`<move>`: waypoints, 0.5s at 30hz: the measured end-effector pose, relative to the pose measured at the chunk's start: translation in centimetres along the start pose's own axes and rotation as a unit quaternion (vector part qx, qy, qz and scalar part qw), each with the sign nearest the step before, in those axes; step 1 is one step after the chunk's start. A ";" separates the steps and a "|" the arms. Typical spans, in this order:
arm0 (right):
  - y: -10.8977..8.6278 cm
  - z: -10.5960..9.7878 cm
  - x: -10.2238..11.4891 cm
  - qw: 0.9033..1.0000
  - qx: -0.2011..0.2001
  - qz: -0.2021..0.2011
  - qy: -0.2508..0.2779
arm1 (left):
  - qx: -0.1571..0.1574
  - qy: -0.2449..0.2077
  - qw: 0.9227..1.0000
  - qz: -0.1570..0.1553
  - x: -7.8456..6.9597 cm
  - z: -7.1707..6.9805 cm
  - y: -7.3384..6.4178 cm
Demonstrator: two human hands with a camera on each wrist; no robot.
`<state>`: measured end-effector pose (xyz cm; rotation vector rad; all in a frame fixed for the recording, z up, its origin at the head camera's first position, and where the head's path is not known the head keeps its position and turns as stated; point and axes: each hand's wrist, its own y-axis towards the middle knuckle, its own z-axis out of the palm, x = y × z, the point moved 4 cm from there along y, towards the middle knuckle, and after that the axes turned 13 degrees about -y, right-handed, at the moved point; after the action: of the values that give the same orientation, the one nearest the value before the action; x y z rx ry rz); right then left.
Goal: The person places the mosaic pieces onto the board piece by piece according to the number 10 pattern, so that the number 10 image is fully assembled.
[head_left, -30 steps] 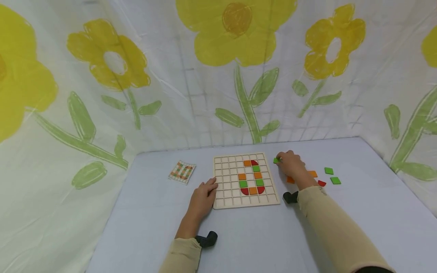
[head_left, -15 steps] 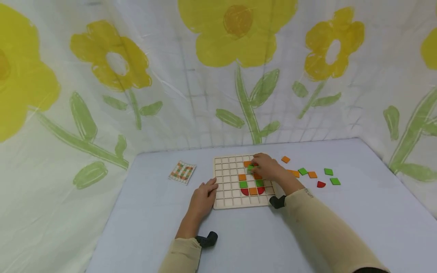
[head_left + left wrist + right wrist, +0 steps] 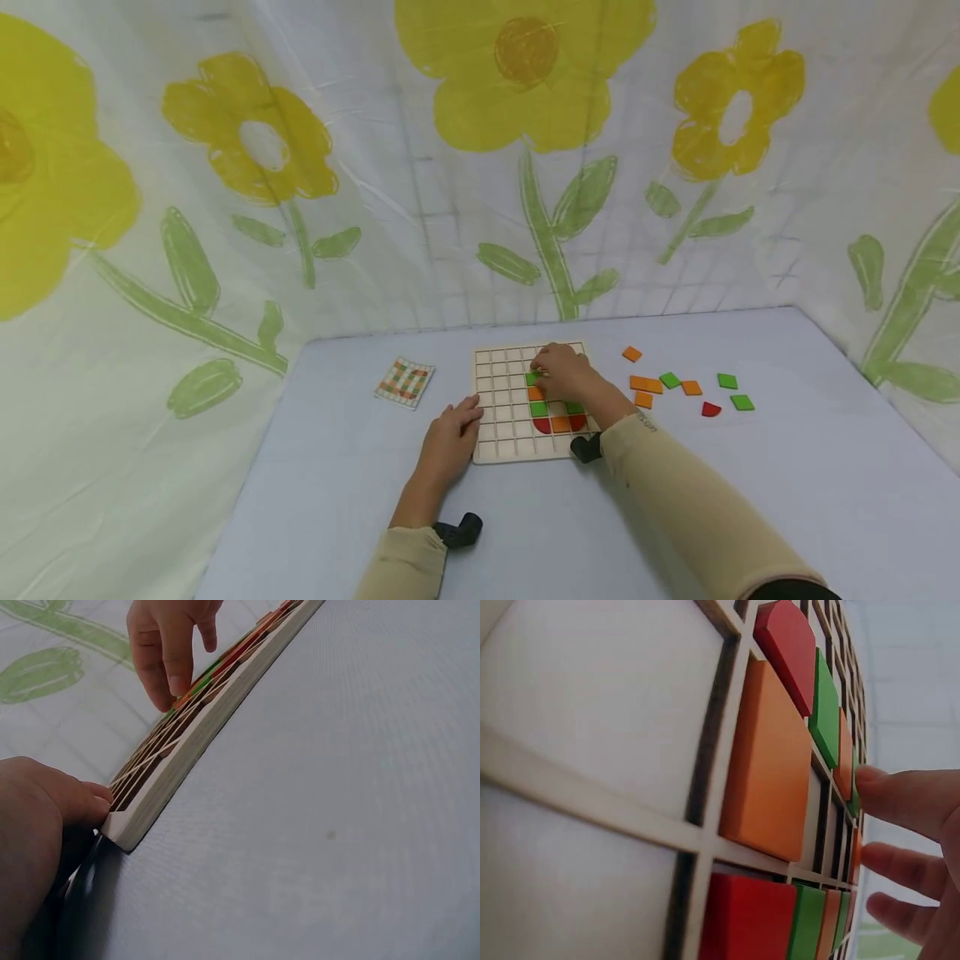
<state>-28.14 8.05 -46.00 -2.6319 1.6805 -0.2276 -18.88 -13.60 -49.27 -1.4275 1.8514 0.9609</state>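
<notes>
A square wooden grid board (image 3: 504,433) lies on the table, with green, orange and red tiles in some cells. My left hand (image 3: 448,442) rests against its left edge, and its fingertips touch the corner in the left wrist view. Over the upper middle of the board, my right hand (image 3: 567,374) pinches a green square tile (image 3: 532,378) at a cell above an orange tile (image 3: 535,393). In the right wrist view my thumb (image 3: 900,796) is against the green tile (image 3: 856,796). The right hand hides several cells behind it in the head view.
Loose orange tiles (image 3: 647,384), green tiles (image 3: 727,381) and a red rounded tile (image 3: 710,409) lie right of the board. A small patterned card (image 3: 406,382) lies to its left. A flower-printed curtain (image 3: 450,242) hangs behind the table.
My right hand has carried a green tile from the loose pieces onto the board, then farther left to the cell above the orange tile. My left hand has stayed at the board's edge.
</notes>
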 end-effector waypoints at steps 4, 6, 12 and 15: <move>-0.5 0.2 -0.4 1.000 -0.002 0.010 0.007 | 0.002 0.000 1.000 -0.001 0.1 0.3 -0.4; -0.9 0.0 -0.8 1.000 -0.006 0.011 0.013 | 0.004 -0.001 1.000 0.002 0.1 0.4 -0.4; -2.5 -1.5 -4.2 0.997 -0.006 0.037 0.071 | 0.002 -0.005 1.000 0.004 0.0 0.1 -0.2; -4.5 -2.2 -7.3 0.993 -0.004 0.072 0.095 | 0.000 0.001 1.000 -0.001 0.0 -0.1 0.2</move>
<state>-27.35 16.69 -44.27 -2.5505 1.9192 -0.4836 -19.03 -13.67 -49.13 -1.4302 1.8499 0.9586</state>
